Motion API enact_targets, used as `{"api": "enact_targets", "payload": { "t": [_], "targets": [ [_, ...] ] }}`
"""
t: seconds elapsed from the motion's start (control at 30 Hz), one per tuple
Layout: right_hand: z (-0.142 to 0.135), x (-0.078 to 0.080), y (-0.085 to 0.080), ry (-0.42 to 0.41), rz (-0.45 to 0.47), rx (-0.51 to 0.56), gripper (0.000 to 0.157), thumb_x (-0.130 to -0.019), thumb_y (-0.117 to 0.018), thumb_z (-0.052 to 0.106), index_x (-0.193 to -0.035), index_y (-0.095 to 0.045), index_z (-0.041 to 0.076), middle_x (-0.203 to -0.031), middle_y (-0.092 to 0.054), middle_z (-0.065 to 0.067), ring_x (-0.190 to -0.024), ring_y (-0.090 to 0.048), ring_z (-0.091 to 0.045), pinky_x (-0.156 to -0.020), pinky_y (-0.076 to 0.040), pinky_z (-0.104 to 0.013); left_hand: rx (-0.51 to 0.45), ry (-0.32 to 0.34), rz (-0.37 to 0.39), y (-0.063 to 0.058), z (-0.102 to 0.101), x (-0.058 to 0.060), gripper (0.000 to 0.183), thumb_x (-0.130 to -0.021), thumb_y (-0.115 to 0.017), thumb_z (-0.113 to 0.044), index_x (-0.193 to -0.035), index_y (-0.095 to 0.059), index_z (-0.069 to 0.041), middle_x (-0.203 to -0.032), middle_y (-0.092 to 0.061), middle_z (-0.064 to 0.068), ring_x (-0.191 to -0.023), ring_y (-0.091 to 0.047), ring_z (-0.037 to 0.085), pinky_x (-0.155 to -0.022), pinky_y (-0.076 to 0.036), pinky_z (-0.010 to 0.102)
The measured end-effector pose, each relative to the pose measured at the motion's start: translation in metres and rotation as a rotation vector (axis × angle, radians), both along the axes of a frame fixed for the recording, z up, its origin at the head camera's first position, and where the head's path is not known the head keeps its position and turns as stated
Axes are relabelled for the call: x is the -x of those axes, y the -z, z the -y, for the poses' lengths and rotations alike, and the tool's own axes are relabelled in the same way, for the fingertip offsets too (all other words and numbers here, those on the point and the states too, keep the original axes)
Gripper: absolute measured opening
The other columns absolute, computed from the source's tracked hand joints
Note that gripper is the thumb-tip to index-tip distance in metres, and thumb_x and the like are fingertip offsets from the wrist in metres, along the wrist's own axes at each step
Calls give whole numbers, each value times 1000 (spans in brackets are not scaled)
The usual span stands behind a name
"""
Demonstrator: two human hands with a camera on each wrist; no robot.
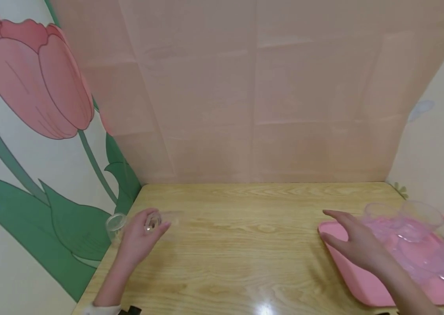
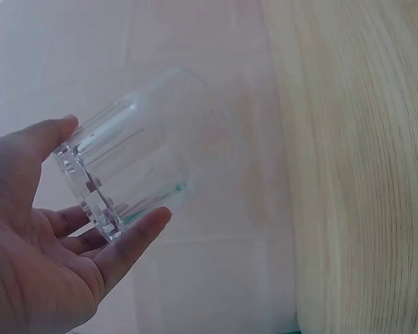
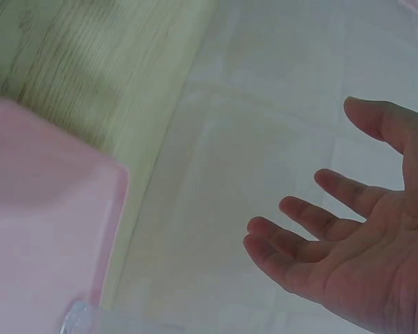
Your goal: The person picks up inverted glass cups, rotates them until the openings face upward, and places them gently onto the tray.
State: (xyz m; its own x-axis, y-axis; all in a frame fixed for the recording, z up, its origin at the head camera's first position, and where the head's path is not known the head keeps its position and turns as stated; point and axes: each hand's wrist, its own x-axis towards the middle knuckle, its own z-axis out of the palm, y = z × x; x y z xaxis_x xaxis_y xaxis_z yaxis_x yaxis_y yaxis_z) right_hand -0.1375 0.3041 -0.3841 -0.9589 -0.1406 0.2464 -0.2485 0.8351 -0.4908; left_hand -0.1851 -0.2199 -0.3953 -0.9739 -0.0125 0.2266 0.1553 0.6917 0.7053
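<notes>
My left hand (image 1: 137,238) grips a clear glass (image 2: 149,149) near its thick base, with thumb and fingers on opposite sides. The glass is tilted, its mouth pointing away from the palm. Just left of that hand, a second clear glass (image 1: 115,222) shows by the table's left edge, partly hidden by the hand. My right hand (image 1: 357,240) hovers by the left side of the pink tray (image 1: 367,280), fingers apart and holding nothing. Several clear glasses (image 1: 422,253) are on the tray; their outlines overlap and blur.
The wooden table (image 1: 245,249) spans between the hands. A plain pinkish sheet (image 1: 253,96) hangs behind it. Flower-printed panels flank both sides, with a large tulip (image 1: 36,78) on the left.
</notes>
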Motion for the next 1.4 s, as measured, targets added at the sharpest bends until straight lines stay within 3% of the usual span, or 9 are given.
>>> {"api": "enact_targets", "payload": {
  "t": [0.57,0.8,1.4],
  "targets": [
    [30,0,0,-33,27,117,66,-96,-71,36,-150,-46,9,-145,-50,-27,-117,-57,-55,-88,-49,-68,-131,24,-36,4,-35,-3,67,-89,-74,-51,-137,-57,-7,-140,-57,17,-131,-53,37,-105,-45,58],
    [42,3,-1,-84,5,193,63,-96,-71,30,-150,-46,8,-147,-49,-25,-125,-54,-51,-97,-47,-63,-202,55,-59,3,-47,-6,60,-91,-76,-42,-136,-58,-7,-136,-59,16,-123,-57,37,-85,-58,48],
    [71,12,4,-182,-76,266,59,-95,-73,20,-147,-49,6,-145,-52,-20,-127,-55,-44,-98,-49,-57,-344,121,-50,5,-70,-7,52,-91,-78,-33,-133,-60,-10,-122,-64,9,-112,-61,28,-78,-59,30]
  ]
}}
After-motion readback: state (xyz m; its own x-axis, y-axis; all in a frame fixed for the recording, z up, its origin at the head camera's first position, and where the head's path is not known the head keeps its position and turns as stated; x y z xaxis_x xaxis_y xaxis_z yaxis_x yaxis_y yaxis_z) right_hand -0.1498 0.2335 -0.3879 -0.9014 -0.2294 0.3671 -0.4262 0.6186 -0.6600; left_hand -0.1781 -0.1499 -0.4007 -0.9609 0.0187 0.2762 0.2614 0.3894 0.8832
